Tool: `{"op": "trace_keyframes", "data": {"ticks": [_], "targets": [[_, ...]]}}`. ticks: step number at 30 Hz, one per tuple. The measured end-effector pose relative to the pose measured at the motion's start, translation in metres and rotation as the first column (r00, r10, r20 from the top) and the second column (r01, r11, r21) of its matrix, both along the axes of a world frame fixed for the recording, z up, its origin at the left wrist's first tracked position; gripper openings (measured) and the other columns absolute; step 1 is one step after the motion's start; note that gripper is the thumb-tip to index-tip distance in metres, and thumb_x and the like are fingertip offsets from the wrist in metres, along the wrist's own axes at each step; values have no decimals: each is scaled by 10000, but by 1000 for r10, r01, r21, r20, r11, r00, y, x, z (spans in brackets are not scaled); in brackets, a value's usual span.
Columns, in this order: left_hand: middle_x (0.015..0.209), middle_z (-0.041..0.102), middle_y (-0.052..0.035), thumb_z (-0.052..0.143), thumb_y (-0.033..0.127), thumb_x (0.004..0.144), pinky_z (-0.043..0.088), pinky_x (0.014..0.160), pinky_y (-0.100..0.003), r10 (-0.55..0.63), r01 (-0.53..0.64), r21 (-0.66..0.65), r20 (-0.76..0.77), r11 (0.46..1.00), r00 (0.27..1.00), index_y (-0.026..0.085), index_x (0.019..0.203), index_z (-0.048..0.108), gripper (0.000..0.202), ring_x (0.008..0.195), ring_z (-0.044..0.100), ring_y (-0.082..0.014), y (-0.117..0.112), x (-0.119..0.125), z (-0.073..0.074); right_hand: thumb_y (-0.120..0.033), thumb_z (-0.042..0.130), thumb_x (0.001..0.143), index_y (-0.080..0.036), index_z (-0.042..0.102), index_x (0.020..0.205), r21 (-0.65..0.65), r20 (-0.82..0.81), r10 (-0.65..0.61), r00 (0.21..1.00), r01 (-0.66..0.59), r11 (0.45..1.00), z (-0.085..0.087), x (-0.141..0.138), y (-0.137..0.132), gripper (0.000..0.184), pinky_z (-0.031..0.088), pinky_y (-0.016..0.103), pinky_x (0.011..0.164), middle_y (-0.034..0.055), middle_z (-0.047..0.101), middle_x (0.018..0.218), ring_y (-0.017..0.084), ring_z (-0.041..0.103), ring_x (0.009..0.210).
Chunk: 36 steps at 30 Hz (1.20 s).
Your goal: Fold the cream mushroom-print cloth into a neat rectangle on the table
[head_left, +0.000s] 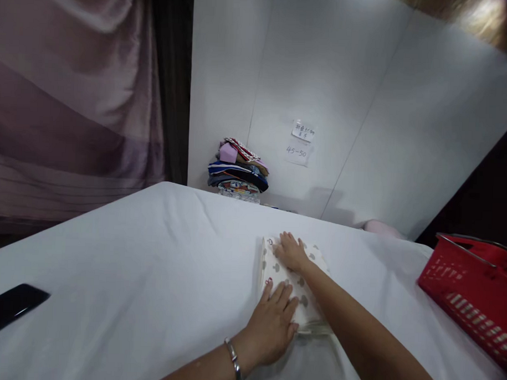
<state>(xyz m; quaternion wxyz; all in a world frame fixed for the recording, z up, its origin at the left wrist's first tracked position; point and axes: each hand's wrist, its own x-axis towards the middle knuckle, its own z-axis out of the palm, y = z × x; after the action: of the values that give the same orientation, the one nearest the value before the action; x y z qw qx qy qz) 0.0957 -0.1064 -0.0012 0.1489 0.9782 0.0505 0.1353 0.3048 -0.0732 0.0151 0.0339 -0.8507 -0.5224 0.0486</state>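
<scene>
A small folded white cloth (275, 268) with grey and red prints lies on the white-covered table (151, 264), right of centre. My left hand (271, 323), a bracelet on its wrist, lies flat with its fingers stretched over the cloth's near end. My right hand (290, 251) reaches across my left arm and rests palm down on the far end of the cloth, fingers spread. Both hands press on the cloth and grip nothing.
A red plastic basket (470, 297) stands at the table's right edge. A black phone (10, 309) lies at the left edge. A stack of folded colourful clothes (238, 170) sits by the white wall, below paper notes (300, 142). A pinkish curtain (74, 95) hangs left.
</scene>
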Motion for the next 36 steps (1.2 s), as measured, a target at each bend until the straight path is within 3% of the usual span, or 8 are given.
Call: {"op": "trace_keyframes", "data": {"ticks": [4, 9, 13, 23, 27, 32, 36], "targets": [[1452, 307, -126, 233, 455, 931, 78, 1114, -529, 21, -21, 6, -26, 1000, 999, 164, 1359, 379, 539, 1367, 177, -274, -2, 2, -3, -572, 117, 903, -160, 191, 1441, 21, -41, 111, 993, -110, 994, -13, -22, 13, 682, 7, 430, 1086, 63, 148, 1510, 196, 56, 1387], [1451, 308, -126, 236, 461, 927, 73, 1112, -531, 31, -31, 23, -24, 999, 999, 160, 1357, 383, 545, 1362, 191, -279, -3, 3, -3, -567, 142, 902, -156, 196, 1440, 23, -91, 108, 990, -106, 994, -14, -18, 13, 679, -8, 443, 1085, 63, 134, 1512, 199, 49, 1389], [1448, 319, -116, 238, 451, 927, 71, 1115, -522, 22, -22, 27, -22, 999, 999, 161, 1357, 384, 539, 1364, 185, -273, -3, 2, -1, -560, 150, 903, -171, 256, 1420, 25, -115, 96, 989, -94, 995, -9, -18, 19, 656, 61, 488, 1072, 84, 191, 1500, 236, 110, 1380], [1454, 305, -122, 290, 434, 912, 35, 1113, -529, 19, -19, 37, 0, 999, 1000, 148, 1383, 342, 553, 1365, 168, -282, -2, 5, -3, -559, 126, 908, -157, 172, 1444, 41, -90, 137, 987, -133, 990, -16, -37, 22, 672, 27, 432, 1091, 67, 133, 1512, 197, 64, 1388], [1449, 316, -120, 276, 447, 918, 52, 1115, -526, 23, -23, 28, 4, 999, 1000, 161, 1357, 387, 536, 1363, 184, -275, -1, 3, -4, -557, 162, 909, -202, 257, 1419, 24, -73, 126, 989, -125, 992, -6, -20, 13, 629, 81, 410, 1089, 44, 196, 1502, 185, 107, 1381], [1462, 274, -145, 370, 648, 820, 69, 1110, -542, -22, 22, 14, -5, 1000, 1000, 163, 1369, 360, 733, 1369, 158, -299, 3, 4, -11, -481, 248, 913, -195, 332, 1384, -26, -9, -40, 999, 39, 999, 5, 33, -28, 557, 95, 509, 1061, 90, 270, 1474, 251, 179, 1361], [1461, 284, -129, 467, 594, 809, 81, 1111, -538, -17, 16, 41, 19, 999, 1000, 192, 1369, 355, 698, 1370, 160, -288, 7, 6, -17, -467, 269, 909, -202, 331, 1383, -64, 15, -101, 995, 101, 993, 3, 63, -46, 546, 127, 509, 1059, 75, 298, 1464, 243, 210, 1353]]}}
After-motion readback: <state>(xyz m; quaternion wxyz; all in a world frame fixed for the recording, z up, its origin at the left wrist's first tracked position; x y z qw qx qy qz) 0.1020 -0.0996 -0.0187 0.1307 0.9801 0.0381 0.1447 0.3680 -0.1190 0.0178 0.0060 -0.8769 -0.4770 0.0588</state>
